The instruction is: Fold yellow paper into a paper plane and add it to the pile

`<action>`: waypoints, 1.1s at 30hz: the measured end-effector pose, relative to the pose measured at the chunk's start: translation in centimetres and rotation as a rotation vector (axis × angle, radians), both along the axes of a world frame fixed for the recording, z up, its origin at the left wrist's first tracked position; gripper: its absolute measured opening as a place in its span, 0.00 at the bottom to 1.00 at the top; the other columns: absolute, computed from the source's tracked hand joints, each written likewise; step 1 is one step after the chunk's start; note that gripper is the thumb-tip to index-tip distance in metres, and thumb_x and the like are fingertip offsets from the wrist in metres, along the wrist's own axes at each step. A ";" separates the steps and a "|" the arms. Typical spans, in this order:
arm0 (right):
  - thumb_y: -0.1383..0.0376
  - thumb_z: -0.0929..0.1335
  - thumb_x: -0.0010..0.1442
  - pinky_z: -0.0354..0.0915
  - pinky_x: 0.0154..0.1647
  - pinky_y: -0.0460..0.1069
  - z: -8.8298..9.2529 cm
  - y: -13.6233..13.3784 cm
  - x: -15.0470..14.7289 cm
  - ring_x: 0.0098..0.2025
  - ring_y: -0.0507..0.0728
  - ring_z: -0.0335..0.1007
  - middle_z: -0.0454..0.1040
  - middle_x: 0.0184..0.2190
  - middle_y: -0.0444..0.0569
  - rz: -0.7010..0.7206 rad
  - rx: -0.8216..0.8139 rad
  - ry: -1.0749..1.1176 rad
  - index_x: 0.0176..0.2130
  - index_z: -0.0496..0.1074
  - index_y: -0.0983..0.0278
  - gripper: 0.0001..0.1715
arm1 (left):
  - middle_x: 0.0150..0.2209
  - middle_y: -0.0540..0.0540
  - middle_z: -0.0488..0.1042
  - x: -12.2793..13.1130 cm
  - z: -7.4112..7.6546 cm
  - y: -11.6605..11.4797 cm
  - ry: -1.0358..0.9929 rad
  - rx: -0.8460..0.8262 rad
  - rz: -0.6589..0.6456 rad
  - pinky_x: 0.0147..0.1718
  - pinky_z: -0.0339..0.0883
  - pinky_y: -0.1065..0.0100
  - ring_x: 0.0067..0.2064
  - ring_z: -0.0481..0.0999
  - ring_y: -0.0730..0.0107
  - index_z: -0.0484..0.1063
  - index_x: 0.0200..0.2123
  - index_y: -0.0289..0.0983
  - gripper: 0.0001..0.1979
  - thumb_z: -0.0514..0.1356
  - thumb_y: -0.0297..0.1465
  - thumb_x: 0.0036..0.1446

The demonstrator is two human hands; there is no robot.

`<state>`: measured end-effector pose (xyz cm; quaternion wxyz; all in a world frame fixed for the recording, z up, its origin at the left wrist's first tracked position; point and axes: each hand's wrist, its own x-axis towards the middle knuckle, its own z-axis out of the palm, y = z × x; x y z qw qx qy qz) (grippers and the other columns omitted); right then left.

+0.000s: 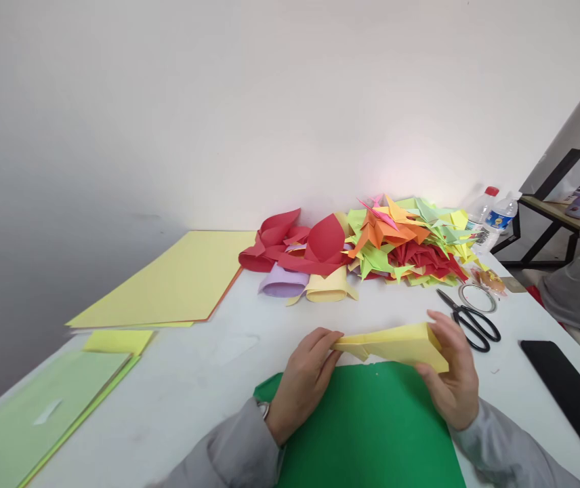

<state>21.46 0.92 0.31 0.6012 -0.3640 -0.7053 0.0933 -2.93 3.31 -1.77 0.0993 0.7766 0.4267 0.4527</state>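
A folded yellow paper piece (396, 342) is held between both hands just above a green sheet (371, 427) on the white table (209, 379). My left hand (303, 383) pinches its pointed left tip. The wider right end is gripped by my right hand (452, 373), fingers curled round it. Both sleeves are grey, with a watch at the left wrist.
A heap of folded coloured paper shapes (371, 247) lies at the back. Yellow sheets (178, 278) and light green sheets (40, 420) lie at left. Black scissors (470, 322), a tape ring (477, 297), two water bottles (490, 217) and a black phone (572, 396) sit at right.
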 end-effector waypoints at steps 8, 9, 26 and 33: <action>0.66 0.64 0.64 0.67 0.49 0.57 -1.2 -0.4 -1.5 0.51 0.60 0.67 0.69 0.46 0.54 0.038 -0.200 -0.002 0.45 0.67 0.59 0.08 | 0.13 0.58 0.57 0.9 1.2 -0.2 -0.385 -0.696 -0.184 0.19 0.53 0.73 0.16 0.56 0.77 0.65 0.28 0.37 0.19 0.52 0.46 0.61; 0.67 0.65 0.63 0.68 0.47 0.55 -1.1 -0.7 -2.0 0.49 0.59 0.68 0.70 0.45 0.53 0.072 -0.193 -0.068 0.44 0.67 0.59 0.09 | 0.13 0.59 0.56 1.1 1.3 -0.4 -0.402 -0.757 -0.222 0.19 0.52 0.73 0.16 0.54 0.78 0.66 0.28 0.37 0.20 0.52 0.47 0.61; 0.56 0.64 0.63 0.60 0.16 0.46 -1.4 -1.2 -5.0 0.15 0.50 0.61 0.68 0.16 0.40 -0.002 -0.545 0.082 0.31 0.71 0.61 0.14 | 0.16 0.55 0.62 2.7 1.3 -2.3 -0.347 -0.778 -0.418 0.20 0.57 0.73 0.17 0.61 0.75 0.66 0.27 0.38 0.22 0.51 0.50 0.61; 0.60 0.69 0.56 0.66 0.30 0.47 -1.1 -0.6 -5.6 0.29 0.53 0.68 0.69 0.26 0.44 -0.123 -0.512 0.110 0.26 0.70 0.61 0.09 | 0.18 0.52 0.64 2.7 0.6 -2.5 -0.198 -0.679 -0.386 0.25 0.59 0.71 0.21 0.64 0.73 0.61 0.21 0.39 0.24 0.46 0.46 0.65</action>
